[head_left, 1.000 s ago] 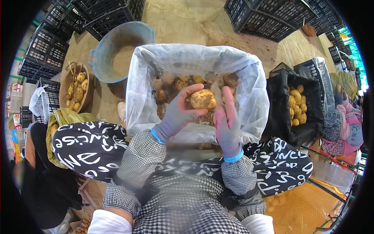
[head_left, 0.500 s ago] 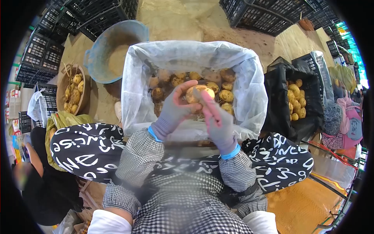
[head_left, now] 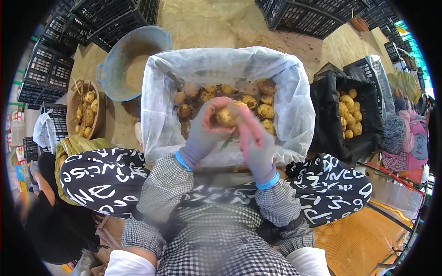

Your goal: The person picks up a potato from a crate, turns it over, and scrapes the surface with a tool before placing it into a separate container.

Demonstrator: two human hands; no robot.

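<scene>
In my left hand [head_left: 206,131], gloved in grey with pink fingertips, is a yellow potato [head_left: 225,117] with brown dirt patches. The thumb and fingers curve around its left side. My right hand [head_left: 258,149], in a matching glove, has its fingers together against the potato's right side; they are partly blurred. Both hands are over a crate lined with white fabric [head_left: 299,110]. Several soil-marked potatoes [head_left: 265,111] lie inside it, mostly along the far and right sides. My hands cover part of the crate's middle.
To the right stands a black-lined crate [head_left: 324,94] of potatoes. On the left are a brown basket [head_left: 102,110] of potatoes and a blue tub [head_left: 108,69]. Black crates [head_left: 317,20] are stacked at the back. A person in black [head_left: 60,230] is at lower left.
The potato has turned and shifted slightly left and down in my left hand. My right fingers have slid down along its right side. The view has shifted a little.
</scene>
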